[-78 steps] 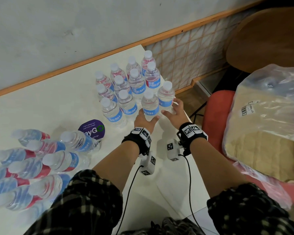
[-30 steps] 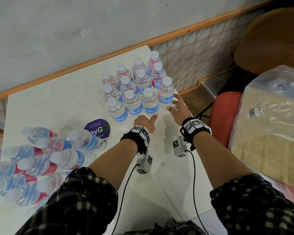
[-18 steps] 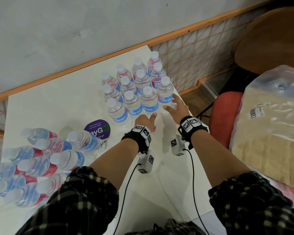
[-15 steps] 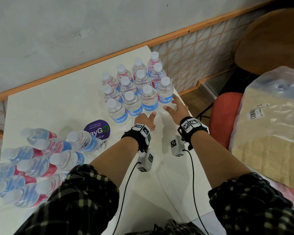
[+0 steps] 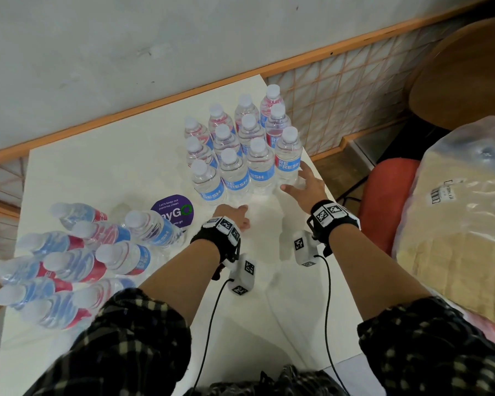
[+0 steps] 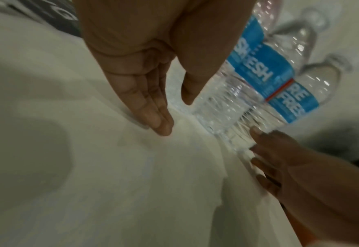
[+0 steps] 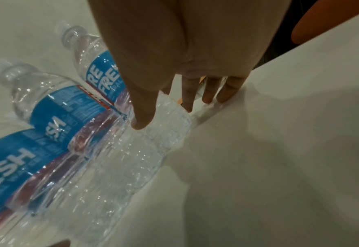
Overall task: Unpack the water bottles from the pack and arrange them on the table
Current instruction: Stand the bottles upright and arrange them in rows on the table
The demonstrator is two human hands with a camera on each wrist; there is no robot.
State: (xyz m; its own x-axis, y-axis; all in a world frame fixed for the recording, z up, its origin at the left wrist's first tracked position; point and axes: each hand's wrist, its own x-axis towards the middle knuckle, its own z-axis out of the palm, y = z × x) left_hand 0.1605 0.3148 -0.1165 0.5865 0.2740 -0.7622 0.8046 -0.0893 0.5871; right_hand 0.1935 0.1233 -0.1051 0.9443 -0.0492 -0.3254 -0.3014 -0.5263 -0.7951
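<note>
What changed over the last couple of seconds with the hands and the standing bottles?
The left hand has let go of the front-row bottle it was touching and pulled back toward the person; it now rests open on the table. The right hand stays open, fingers against the base of the corner bottle. The standing group and the pack of lying bottles look unchanged.

head: even, soft light | wrists: dim, motion-blurred | edges: wide-angle bending

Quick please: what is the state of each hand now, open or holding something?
Left hand: open, holding nothing.
Right hand: open, straight fingers against the nearest standing bottle.
</note>
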